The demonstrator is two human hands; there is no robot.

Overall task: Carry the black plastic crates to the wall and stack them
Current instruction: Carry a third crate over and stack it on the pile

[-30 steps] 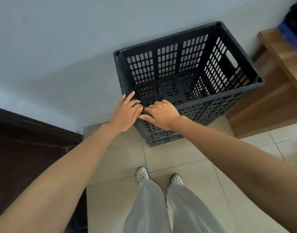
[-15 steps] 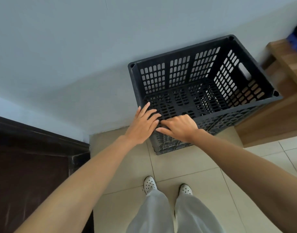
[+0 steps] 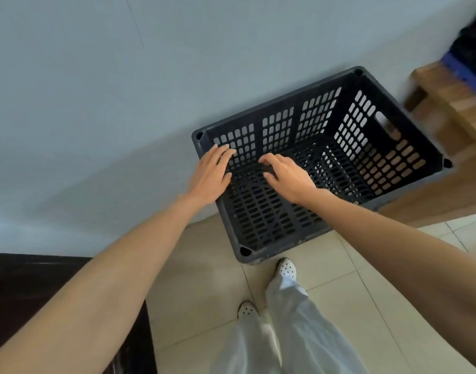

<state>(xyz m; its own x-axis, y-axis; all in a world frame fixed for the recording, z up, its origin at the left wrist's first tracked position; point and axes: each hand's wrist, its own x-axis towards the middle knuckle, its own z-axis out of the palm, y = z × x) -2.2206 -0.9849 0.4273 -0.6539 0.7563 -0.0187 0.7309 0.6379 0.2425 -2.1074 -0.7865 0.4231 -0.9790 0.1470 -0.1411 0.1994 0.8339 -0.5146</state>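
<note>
One black crate is seen standing on the tiled floor, its far long side set close against the pale wall and its right end near a wooden bench. It is empty, and its slotted bottom can be seen through the open top. Whether another crate lies beneath it cannot be told, since only the rim and inner walls are shown. The left hand is held flat over the left end rim, fingers stretched out and gripping nothing; whether the palm touches the rim cannot be told. The right hand is held over the inside of the crate, fingers loosely curled and spread, with nothing grasped. By this the crate is judged to have been carried to the wall and set down, both hands being free of it. No second crate is shown anywhere in view, so the stacking is judged not yet done, or at least not shown. What is left, it seems, is for further crates to be fetched and placed on top of this one, square to its rim
</note>
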